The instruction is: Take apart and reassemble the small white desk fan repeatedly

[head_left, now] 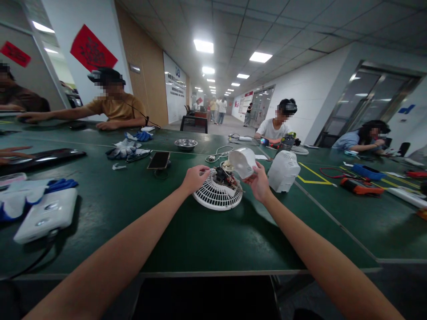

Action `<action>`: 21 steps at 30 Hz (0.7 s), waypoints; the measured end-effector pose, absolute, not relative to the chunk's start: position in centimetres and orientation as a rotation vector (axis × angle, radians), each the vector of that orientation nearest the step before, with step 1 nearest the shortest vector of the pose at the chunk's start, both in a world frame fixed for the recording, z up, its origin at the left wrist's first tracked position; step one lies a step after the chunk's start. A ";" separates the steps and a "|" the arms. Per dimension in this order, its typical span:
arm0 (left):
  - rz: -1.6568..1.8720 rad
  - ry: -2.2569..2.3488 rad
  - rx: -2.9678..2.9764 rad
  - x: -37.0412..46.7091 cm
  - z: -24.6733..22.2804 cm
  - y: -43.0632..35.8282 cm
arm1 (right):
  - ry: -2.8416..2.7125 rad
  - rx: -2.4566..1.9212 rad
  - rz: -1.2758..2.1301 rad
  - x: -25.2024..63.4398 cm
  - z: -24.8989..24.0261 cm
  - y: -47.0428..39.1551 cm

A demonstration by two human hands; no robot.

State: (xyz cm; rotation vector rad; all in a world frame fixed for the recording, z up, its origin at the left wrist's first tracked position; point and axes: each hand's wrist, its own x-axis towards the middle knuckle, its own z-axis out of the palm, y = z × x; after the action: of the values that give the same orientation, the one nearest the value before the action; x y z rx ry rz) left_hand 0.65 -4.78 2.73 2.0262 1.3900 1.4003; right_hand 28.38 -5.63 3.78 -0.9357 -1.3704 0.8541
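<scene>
A round white slotted fan grille point(218, 198) lies on the green table, with a dark motor and wires point(224, 178) on top of it. My left hand point(196, 178) is at the grille's upper left edge, its fingers bent close together; whether they grip the rim is hard to make out. A white curved plastic cover point(241, 162) is held in my right hand point(258, 181), tilted above the right side of the motor. Just right of that hand a white plastic housing point(283, 171) stands upright on the table.
A phone point(159, 160), gloves point(126, 149) and a metal bowl point(186, 144) lie to the left. A white power bank point(48, 215) sits nearer left. An orange multimeter point(362, 186) and blue tray point(368, 172) are on the right. Several people sit around the tables.
</scene>
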 end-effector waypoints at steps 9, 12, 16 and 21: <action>1.326 1.051 2.049 1.5 3.1 -6.0 | -1.919 -0.878 0.519 26.5 4.6 -9.0; 1.292 1.018 2.047 1.2 3.2 -6.0 | -1.989 -0.916 0.445 26.5 4.6 -8.9; 1.178 1.097 2.249 0.9 3.4 -6.0 | -2.026 -0.917 0.361 26.6 4.5 -8.6; 1.028 1.189 2.477 0.8 4.4 -6.4 | -2.083 -0.881 0.305 27.0 4.7 -8.5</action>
State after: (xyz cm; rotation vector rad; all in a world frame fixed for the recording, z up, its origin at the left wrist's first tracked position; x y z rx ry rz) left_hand 0.79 -6.41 4.43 2.4769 1.1894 1.0278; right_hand 27.04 -8.54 4.73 -0.8814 -2.0833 0.3050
